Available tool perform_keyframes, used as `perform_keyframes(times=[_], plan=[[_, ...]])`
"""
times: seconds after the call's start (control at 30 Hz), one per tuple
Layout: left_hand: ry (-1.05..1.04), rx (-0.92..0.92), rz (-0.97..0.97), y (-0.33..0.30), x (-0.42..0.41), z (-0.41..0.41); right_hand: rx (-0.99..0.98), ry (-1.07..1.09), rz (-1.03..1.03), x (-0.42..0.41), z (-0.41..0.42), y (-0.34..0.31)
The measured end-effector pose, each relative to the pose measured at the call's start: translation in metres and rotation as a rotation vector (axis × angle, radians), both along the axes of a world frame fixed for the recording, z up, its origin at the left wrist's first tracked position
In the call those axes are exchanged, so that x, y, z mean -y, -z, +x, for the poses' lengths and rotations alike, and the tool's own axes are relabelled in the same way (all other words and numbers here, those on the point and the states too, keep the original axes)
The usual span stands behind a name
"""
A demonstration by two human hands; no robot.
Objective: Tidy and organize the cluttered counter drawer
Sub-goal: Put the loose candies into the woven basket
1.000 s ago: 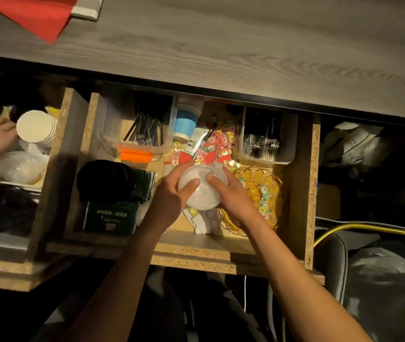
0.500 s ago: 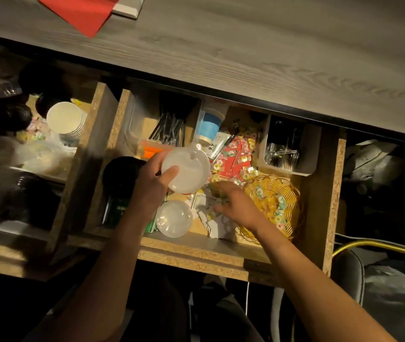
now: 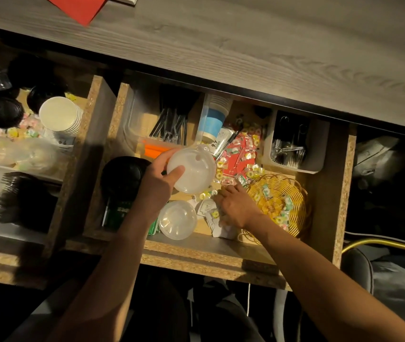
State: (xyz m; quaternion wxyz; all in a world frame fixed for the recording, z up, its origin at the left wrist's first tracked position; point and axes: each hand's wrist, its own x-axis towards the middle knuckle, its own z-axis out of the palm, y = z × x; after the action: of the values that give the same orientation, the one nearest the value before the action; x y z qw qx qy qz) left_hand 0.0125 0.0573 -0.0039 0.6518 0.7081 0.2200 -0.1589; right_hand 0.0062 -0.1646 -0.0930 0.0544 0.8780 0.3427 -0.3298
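The open drawer [image 3: 196,253] is full of clutter. My left hand [image 3: 157,186] grips a translucent round plastic lid [image 3: 194,171] and holds it above the drawer's middle. A second clear lid [image 3: 178,219] lies on the drawer floor below it. My right hand [image 3: 236,206] reaches down among loose wrapped candies [image 3: 243,154] and white paper packets [image 3: 208,211], fingers spread on them, just left of a yellow wire basket [image 3: 292,193] with several candies in it.
A clear bin of black cutlery [image 3: 169,124], a blue-banded cup stack [image 3: 212,119], a white bin of clear forks [image 3: 292,151], black lids [image 3: 120,174] and a green box [image 3: 120,213] share the drawer. The left drawer holds paper cups [image 3: 59,116]. The grey countertop [image 3: 245,40] overhangs the back.
My two hands held one lid together; my left hand has lifted it up and left, uncovering a second lid. My right hand let go and dropped to the candies and packets.
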Motion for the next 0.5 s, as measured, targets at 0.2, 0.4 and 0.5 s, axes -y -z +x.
perform_keyframes(times=[0.2, 0.4, 0.5], plan=[[0.004, -0.016, -0.036, 0.003, 0.002, -0.004, -0.087, 0.183, 0.117, 0.001, 0.011, -0.003], [-0.107, -0.045, -0.112, 0.0, 0.012, -0.004, -0.156, 0.863, 0.677, 0.011, 0.02, -0.018], [-0.156, -0.049, -0.119, 0.0, 0.015, -0.003, -0.186, 1.268, 0.819, 0.011, 0.033, -0.028]])
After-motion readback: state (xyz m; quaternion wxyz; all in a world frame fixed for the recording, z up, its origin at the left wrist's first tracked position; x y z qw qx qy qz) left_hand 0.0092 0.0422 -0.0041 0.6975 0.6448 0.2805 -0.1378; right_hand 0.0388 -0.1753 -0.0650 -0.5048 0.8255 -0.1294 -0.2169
